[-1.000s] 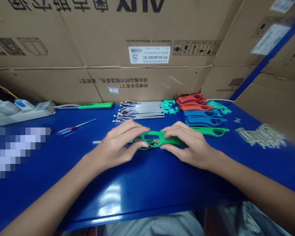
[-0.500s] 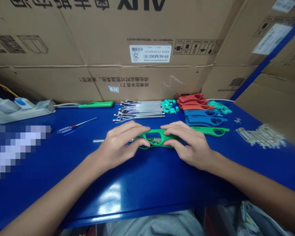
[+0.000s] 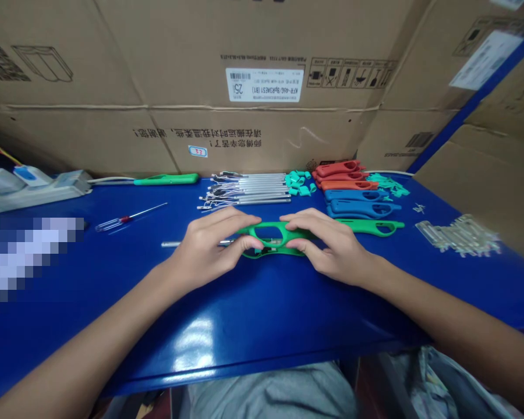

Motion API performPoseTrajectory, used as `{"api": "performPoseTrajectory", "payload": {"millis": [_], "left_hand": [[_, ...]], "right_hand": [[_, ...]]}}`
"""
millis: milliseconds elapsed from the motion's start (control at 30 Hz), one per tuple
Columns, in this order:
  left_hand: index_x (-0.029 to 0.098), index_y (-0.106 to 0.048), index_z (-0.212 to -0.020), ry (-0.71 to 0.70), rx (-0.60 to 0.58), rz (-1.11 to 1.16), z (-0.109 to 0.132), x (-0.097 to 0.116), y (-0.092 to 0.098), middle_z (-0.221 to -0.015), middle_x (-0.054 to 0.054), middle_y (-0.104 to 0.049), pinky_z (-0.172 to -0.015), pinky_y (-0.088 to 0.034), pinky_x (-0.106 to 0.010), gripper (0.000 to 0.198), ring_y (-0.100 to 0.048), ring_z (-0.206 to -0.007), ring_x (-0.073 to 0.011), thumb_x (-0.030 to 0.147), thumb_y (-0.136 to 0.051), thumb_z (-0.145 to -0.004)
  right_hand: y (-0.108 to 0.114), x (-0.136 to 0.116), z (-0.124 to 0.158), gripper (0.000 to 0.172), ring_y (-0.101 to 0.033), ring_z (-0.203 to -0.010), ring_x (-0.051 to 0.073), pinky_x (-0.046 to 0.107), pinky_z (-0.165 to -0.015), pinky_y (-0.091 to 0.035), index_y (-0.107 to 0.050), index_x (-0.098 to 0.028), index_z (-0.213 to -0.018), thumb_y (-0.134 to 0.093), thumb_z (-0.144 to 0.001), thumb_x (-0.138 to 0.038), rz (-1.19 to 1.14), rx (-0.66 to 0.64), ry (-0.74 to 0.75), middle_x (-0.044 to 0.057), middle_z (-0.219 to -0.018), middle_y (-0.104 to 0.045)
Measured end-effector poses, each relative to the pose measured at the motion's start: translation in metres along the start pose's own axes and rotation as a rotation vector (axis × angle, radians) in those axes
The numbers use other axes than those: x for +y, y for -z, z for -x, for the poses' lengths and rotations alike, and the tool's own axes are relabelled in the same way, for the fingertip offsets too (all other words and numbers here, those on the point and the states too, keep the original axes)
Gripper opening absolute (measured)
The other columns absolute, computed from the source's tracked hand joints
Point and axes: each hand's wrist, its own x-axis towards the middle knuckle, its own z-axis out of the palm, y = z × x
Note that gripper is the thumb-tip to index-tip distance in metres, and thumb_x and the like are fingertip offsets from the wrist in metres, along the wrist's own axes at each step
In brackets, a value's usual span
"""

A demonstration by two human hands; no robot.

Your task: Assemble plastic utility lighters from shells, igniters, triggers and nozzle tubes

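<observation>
Both my hands grip a green plastic handle shell (image 3: 273,231) with an oval finger hole, held just above the blue table (image 3: 244,326). My left hand (image 3: 209,250) pinches its left end, thumb underneath and fingers over the top. My right hand (image 3: 327,244) clasps the right end the same way. A thin metal tube (image 3: 177,244) sticks out to the left from under my left hand. Small metal parts show inside the shell.
Behind the hands lie a row of metal tubes (image 3: 248,195), teal caps (image 3: 299,183), red (image 3: 338,174), blue (image 3: 360,203) and green (image 3: 371,226) shells, and clear parts (image 3: 460,235) at right. A screwdriver (image 3: 128,216), a green-handled piece (image 3: 166,179) and a power strip (image 3: 30,189) lie left. Cardboard boxes (image 3: 262,87) wall the back.
The hands have drawn slightly closer together on the green shell, and it sits a little more level. The view has shifted down a bit.
</observation>
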Motion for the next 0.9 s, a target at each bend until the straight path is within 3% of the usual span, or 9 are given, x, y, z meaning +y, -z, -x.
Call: {"api": "performPoseTrajectory", "payload": {"millis": [167, 267, 400, 467, 533, 633, 800, 900], "left_hand": [[0.014, -0.071, -0.094, 0.076, -0.001, 0.011, -0.002, 0.001, 0.001, -0.081, -0.005, -0.073, -0.067, -0.054, -0.024, 0.014, -0.066, -0.069, -0.0133, 0.026, -0.067, -0.087], [0.015, -0.07, -0.078, 0.165, -0.033, 0.059, -0.004, 0.006, 0.002, -0.07, -0.002, -0.071, -0.061, -0.051, -0.022, 0.017, -0.063, -0.061, -0.0113, 0.027, -0.064, -0.089], [0.015, -0.066, -0.068, 0.349, -0.065, 0.173, -0.007, 0.013, 0.001, -0.062, 0.0, -0.067, -0.055, -0.048, -0.02, 0.024, -0.06, -0.055, -0.0095, 0.026, -0.061, -0.089], [0.015, -0.066, -0.076, 0.454, -0.046, 0.367, -0.007, 0.014, -0.003, -0.069, -0.001, -0.07, -0.057, -0.051, -0.021, 0.015, -0.063, -0.059, -0.011, 0.028, -0.068, -0.084], [0.014, -0.066, -0.087, 0.524, -0.049, 0.626, -0.005, 0.014, -0.009, -0.078, -0.003, -0.073, -0.062, -0.056, -0.024, 0.02, -0.067, -0.066, -0.0138, 0.029, -0.075, -0.078], [0.013, -0.066, -0.087, 0.58, -0.142, 0.845, -0.004, 0.017, -0.016, -0.079, -0.006, -0.074, -0.068, -0.059, -0.028, 0.017, -0.07, -0.071, -0.0165, 0.027, -0.072, -0.081], [0.012, -0.07, -0.082, 0.616, -0.147, 0.736, -0.005, 0.022, -0.017, -0.078, -0.006, -0.074, -0.065, -0.058, -0.025, 0.015, -0.069, -0.069, -0.0147, 0.026, -0.068, -0.085], [0.013, -0.072, -0.085, 0.596, -0.105, 0.698, -0.005, 0.024, -0.016, -0.078, -0.004, -0.075, -0.064, -0.059, -0.023, 0.012, -0.069, -0.066, -0.0135, 0.023, -0.066, -0.085]], "right_hand": [[-0.001, -0.002, 0.001, 0.023, -0.066, -0.103, 0.022, 0.039, -0.089, -0.055, -0.061, -0.017, -0.117, -0.057, -0.094, -0.02, 0.011, -0.011, -0.036, 0.011, -0.109, -0.071], [-0.001, -0.006, 0.0, 0.017, -0.068, -0.092, 0.02, 0.034, -0.083, -0.055, -0.066, -0.018, -0.104, -0.051, -0.096, -0.02, -0.065, -0.042, -0.126, 0.009, -0.099, -0.073], [-0.002, -0.016, -0.004, 0.022, -0.067, -0.063, 0.014, 0.025, -0.058, -0.054, -0.063, -0.017, -0.089, -0.05, -0.097, -0.033, -0.395, -0.173, -0.531, 0.004, -0.073, -0.07], [-0.003, -0.021, -0.006, 0.028, -0.065, -0.054, 0.013, 0.022, -0.049, -0.052, -0.059, -0.017, -0.089, -0.051, -0.096, -0.043, -0.618, -0.201, -0.706, 0.001, -0.066, -0.067], [-0.005, -0.025, -0.007, 0.033, -0.064, -0.051, 0.013, 0.022, -0.046, -0.052, -0.056, -0.017, -0.092, -0.055, -0.092, -0.051, -0.767, -0.167, -0.796, 0.001, -0.066, -0.067], [-0.008, -0.027, -0.009, 0.037, -0.065, -0.053, 0.014, 0.024, -0.046, -0.052, -0.055, -0.018, -0.091, -0.061, -0.086, -0.054, -0.838, -0.117, -0.824, 0.002, -0.07, -0.068], [-0.007, -0.024, -0.009, 0.027, -0.06, -0.06, 0.013, 0.024, -0.055, -0.051, -0.06, -0.017, -0.07, -0.068, -0.082, -0.041, -0.586, -0.035, -0.706, 0.0, -0.064, -0.062], [-0.007, -0.024, -0.007, 0.021, -0.061, -0.063, 0.014, 0.026, -0.059, -0.052, -0.065, -0.017, -0.072, -0.065, -0.082, -0.035, -0.583, -0.047, -0.686, 0.001, -0.067, -0.064]]}}
